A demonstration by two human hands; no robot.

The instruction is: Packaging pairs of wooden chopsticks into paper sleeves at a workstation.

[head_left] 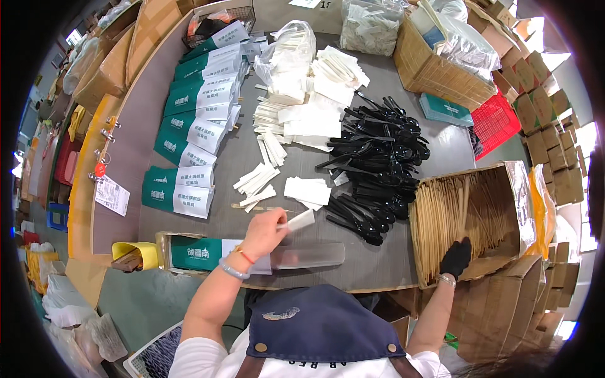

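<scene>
My bare left hand (pixel 265 232) pinches a folded white napkin (pixel 300 220) near the table's front edge. A thin wooden stick (pixel 252 206) lies by its fingertips; whether the fingers touch it I cannot tell. Beneath that wrist, a green-and-white printed sleeve (pixel 200 252) sticks out of a small open carton, with a clear plastic strip (pixel 309 255) to its right. My right hand (pixel 456 257), in a black glove, reaches into a cardboard box of thin wooden chopsticks (pixel 441 217). Its fingers look bunched against the sticks, and what they hold is hidden.
Black plastic spoons (pixel 384 151) are heaped mid-table, beside piles of white napkins (pixel 309 120). Filled green-and-white sleeves (pixel 179 189) overlap along the left side. A brown carton (pixel 441 69) and a green stack of cards (pixel 444 110) stand far right. A yellow container (pixel 135 255) sits front left.
</scene>
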